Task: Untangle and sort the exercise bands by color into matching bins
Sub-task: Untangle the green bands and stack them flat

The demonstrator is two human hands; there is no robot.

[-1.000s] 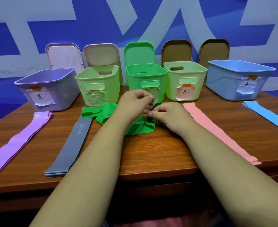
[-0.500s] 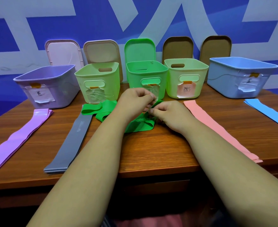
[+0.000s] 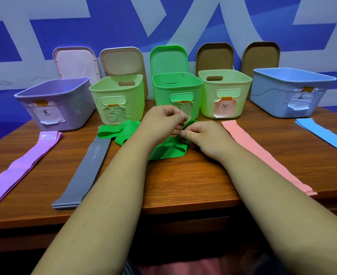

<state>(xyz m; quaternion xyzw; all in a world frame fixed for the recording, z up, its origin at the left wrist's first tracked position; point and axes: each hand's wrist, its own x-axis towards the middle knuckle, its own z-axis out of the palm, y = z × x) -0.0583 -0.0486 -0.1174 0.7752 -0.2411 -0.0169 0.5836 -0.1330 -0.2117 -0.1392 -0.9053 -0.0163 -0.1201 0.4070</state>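
A tangled green band (image 3: 168, 150) lies on the wooden table (image 3: 183, 181) in front of the green bin (image 3: 176, 92). My left hand (image 3: 161, 121) and my right hand (image 3: 204, 136) both pinch a raised loop of it, fingertips nearly touching. More green band (image 3: 114, 132) trails to the left. Flat on the table lie a purple band (image 3: 22, 165), a grey band (image 3: 88, 165), a pink band (image 3: 263, 153) and a blue band (image 3: 324, 136).
Along the back stand a purple bin (image 3: 54, 102), a pale green bin (image 3: 118, 98), another pale green bin (image 3: 225, 92) with a pink label, and a blue bin (image 3: 290, 90). Several lids (image 3: 122, 60) lean on the wall behind. The table's front edge is near my elbows.
The hands stay pinched on the green band in much the same place, its raised loop sitting slightly higher between the fingers. The camera has tilted a little.
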